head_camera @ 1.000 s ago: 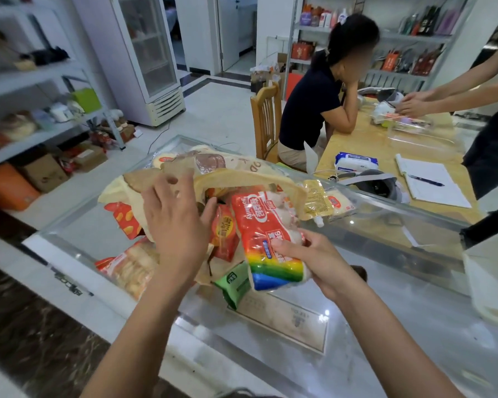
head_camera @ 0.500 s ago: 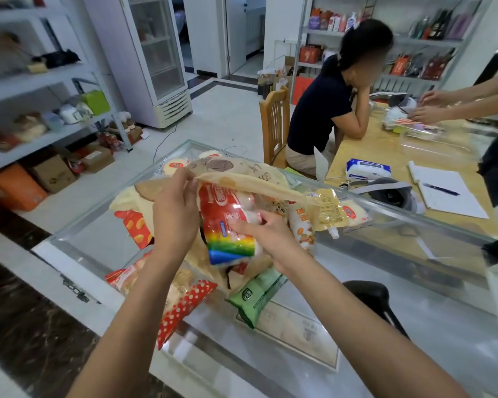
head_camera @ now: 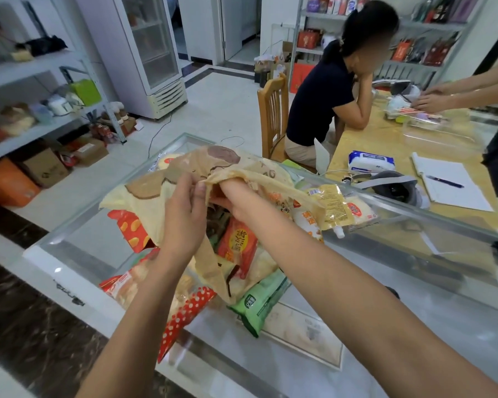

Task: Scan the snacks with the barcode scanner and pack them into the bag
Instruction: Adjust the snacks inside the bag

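A: Left hand (head_camera: pixel 184 216), fingers?
B: Thumb and fingers clamped on the near edge of the bag (head_camera: pixel 213 165). They hold it lifted, mouth toward the camera, above the glass counter (head_camera: pixel 78 254).

A: Right hand (head_camera: pixel 233 196)?
B: Pushed into the bag's mouth. Only its back and wrist show. The fingers are hidden behind the tan material, so I cannot tell whether they grasp anything.

A: Where are the snacks?
B: On the counter, under and around the bag.
- The orange packet (head_camera: pixel 239 242) is below the right wrist, partly covered by the bag's hanging flap.
- The green packet (head_camera: pixel 259 300) is nearest the camera, at the flap's lower end.
- The spotted red packet (head_camera: pixel 184 314) lies under the left forearm.
- The yellow pouch (head_camera: pixel 331 208), with its spout pointing down, is just right of the bag and touches its edge.

A: Contents of the bag?
B: Not visible from this angle.

A: Background?
B: A seated person (head_camera: pixel 322 104) is at a wooden table (head_camera: pixel 385 139) beyond the counter. A notebook (head_camera: pixel 449 193) with a pen (head_camera: pixel 444 181) on it lies there.
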